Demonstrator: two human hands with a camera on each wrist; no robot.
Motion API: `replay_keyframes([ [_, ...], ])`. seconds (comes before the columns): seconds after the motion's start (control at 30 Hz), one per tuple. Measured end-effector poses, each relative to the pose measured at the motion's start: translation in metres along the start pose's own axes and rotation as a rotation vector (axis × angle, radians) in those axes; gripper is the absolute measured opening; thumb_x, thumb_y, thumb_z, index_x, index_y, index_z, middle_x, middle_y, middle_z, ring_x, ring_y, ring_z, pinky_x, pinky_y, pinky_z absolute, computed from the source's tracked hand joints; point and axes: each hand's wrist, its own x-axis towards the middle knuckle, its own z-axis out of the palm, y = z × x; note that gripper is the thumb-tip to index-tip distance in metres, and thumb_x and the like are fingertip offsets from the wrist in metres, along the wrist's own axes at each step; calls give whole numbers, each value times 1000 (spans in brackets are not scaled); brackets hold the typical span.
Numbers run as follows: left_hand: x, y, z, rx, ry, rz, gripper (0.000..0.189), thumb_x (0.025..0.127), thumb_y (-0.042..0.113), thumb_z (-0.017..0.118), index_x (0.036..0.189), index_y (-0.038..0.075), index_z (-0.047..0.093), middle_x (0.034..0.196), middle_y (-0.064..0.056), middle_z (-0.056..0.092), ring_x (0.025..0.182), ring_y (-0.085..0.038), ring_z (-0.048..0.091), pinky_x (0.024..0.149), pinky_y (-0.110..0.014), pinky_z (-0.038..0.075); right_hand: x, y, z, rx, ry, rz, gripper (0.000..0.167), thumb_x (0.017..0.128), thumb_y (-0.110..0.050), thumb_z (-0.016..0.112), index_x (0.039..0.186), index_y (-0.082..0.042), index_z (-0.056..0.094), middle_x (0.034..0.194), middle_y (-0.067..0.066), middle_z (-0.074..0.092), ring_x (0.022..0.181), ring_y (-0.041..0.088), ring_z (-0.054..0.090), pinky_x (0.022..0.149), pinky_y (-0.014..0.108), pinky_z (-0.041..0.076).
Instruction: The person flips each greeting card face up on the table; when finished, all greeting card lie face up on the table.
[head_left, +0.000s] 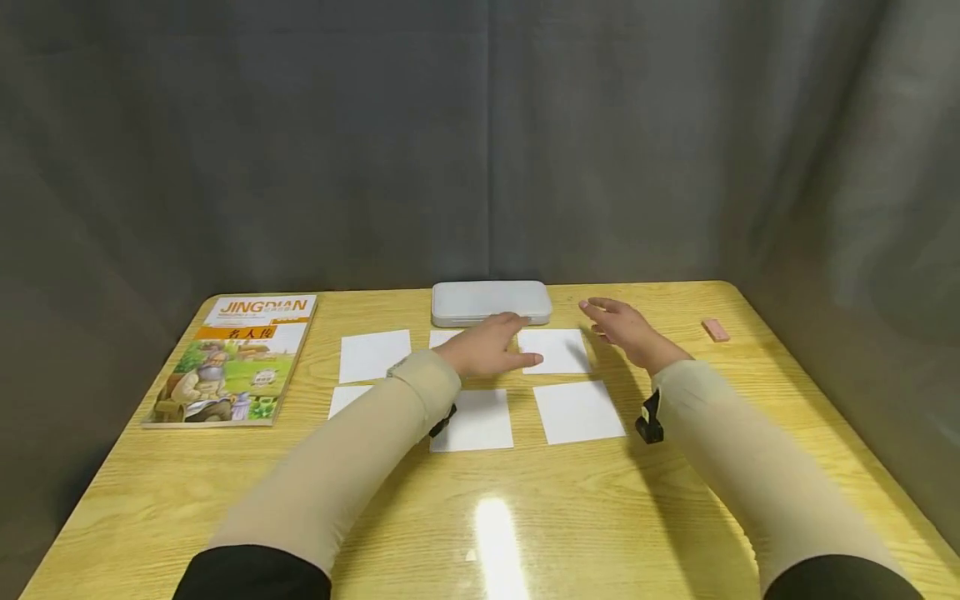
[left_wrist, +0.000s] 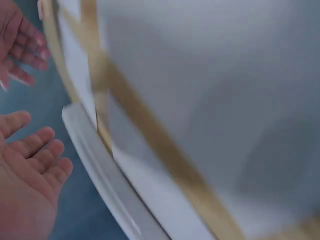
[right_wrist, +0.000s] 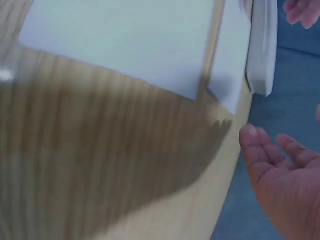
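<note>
Over the paper sheets, my left hand (head_left: 491, 346) hovers with fingers spread and nothing in it. Just behind it lies a white pencil case (head_left: 491, 302), closed, at the table's far edge. My right hand (head_left: 626, 332) hangs in the air to the right of the far right white sheet (head_left: 553, 351), its fingers loosely extended and holding nothing. Several white sheets lie in two rows, among them a near right one (head_left: 578, 412) and a near middle one (head_left: 472, 420). The left arm partly covers the sheets on the left and in the middle.
On the left of the wooden table (head_left: 420, 517) lies a book (head_left: 234, 360) with an illustrated cover. A small pink eraser (head_left: 716, 330) sits at the far right. A dark grey curtain (head_left: 480, 150) hangs behind the table and at both sides.
</note>
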Motion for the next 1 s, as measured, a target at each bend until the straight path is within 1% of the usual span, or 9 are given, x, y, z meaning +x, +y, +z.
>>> replay_keyframes([
  [0.07,5,6,9,35,-38,1,81,103,58,52,162,7,31,167,-15,28,154,-28,24,123,-40,23,-1,0,2,0,-4,36,64,112,-32,42,154,13,29,131,23,52,114,29,57,110,49,41],
  [0.17,11,13,20,96,-92,2,76,104,55,52,161,8,34,167,-13,28,154,-27,23,123,-39,22,1,4,3,-33,18,85,50,112,-20,43,141,20,42,104,12,57,91,18,56,98,41,50],
  [0.27,17,20,25,170,-137,23,69,106,51,51,157,6,43,166,-13,32,153,-28,27,123,-38,22,6,12,-1,-95,32,104,41,109,-10,44,133,22,50,103,18,64,94,22,63,92,37,54],
  [0.4,20,25,28,255,-166,42,56,106,48,52,142,6,60,160,-12,42,147,-27,38,119,-39,33,13,16,-6,-99,35,103,33,103,-2,50,123,23,59,106,23,66,95,24,66,88,34,57],
  [0.5,22,27,28,295,-160,36,50,105,48,53,133,8,66,157,-11,45,144,-27,43,114,-41,40,15,9,-6,-100,57,144,29,101,-3,53,117,19,64,97,16,66,85,18,65,82,30,58],
  [0.67,25,26,29,306,-130,40,46,104,47,55,124,8,68,155,-11,48,140,-27,48,111,-41,43,15,-3,-3,-65,97,261,26,104,-10,56,120,10,63,86,4,65,75,12,60,75,26,54],
  [0.73,25,26,32,299,-134,39,45,104,46,55,122,7,68,154,-11,48,139,-27,49,110,-41,44,13,-1,-3,-11,98,290,26,105,-11,56,122,8,62,83,1,65,72,10,60,74,25,54],
  [0.83,23,26,37,281,-160,16,51,103,47,56,134,8,65,157,-11,45,142,-27,45,112,-43,41,12,7,-1,78,86,299,27,105,-10,56,125,9,59,84,1,67,72,9,62,76,24,56],
  [1.0,19,29,40,270,-178,-10,51,102,47,56,136,10,64,157,-8,46,142,-24,45,112,-49,39,8,16,1,118,83,226,29,105,-5,56,126,13,58,86,2,64,74,9,60,73,22,56],
])
